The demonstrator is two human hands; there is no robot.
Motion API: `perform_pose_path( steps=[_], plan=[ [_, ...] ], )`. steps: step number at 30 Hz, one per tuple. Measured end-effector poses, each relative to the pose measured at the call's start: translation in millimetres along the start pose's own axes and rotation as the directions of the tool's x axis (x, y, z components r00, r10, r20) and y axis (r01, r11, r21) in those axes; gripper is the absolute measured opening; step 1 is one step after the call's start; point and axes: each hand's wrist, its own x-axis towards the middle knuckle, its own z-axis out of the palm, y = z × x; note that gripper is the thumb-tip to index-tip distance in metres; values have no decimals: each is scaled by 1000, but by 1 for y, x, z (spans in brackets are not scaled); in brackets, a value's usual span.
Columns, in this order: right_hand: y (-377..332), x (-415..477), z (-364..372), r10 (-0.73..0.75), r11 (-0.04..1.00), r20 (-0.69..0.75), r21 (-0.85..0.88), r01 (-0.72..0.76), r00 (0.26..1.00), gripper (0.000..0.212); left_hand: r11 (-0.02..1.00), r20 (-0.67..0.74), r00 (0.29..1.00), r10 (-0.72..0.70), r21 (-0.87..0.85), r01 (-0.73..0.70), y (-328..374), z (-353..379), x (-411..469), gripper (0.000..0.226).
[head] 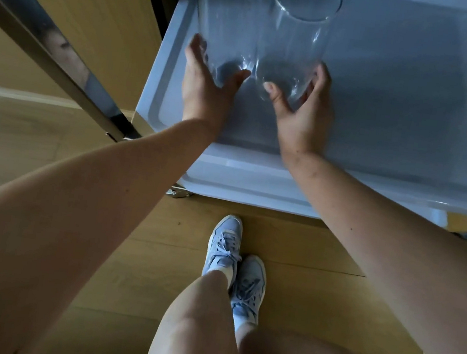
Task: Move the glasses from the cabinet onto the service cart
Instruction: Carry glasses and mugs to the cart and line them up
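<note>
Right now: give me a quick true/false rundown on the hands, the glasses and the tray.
1. Each hand holds one glass. True: the left hand grips the left glass near its base, and the right hand grips the right glass the same way.
2. The glasses are full of water. False: both look empty.
3. The glasses lie on their sides. False: both are upright, side by side.
4. Both glasses are over the white tray. True.
</note>
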Motion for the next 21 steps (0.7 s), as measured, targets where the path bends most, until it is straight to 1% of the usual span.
perform_pose_path(
  steps=[5,8,10,12,15,16,18,21],
  plan=[
    [6,8,21,-59,994,31,-94,62,998,84,998,-41,999,-21,-61,19,-10,0,14,83],
    [6,13,29,-47,989,26,-136,50,999,85,997,-25,999,-23,-77,21,-11,1,19,84],
    [5,18,31,2,985,56,-170,7,998,86,997,-31,999,-33,-70,31,-12,2,21,86],
    [5,22,32,65,974,96,-224,-43,993,91,999,-38,998,-42,-27,41,-13,3,23,94],
    [0,21,28,146,963,169,-250,-101,975,101,990,0,991,-133,41,132,-15,-3,26,115],
    [-2,18,25,174,956,193,-268,-119,966,103,983,8,986,-167,74,166,-15,-6,25,118],
    [-9,6,14,204,945,236,-302,-127,950,100,974,24,980,-195,122,191,-14,-18,13,111],
    [-20,-29,-10,210,946,268,-298,-127,940,89,956,72,984,-160,261,136,0,-38,-25,83]
  ],
)
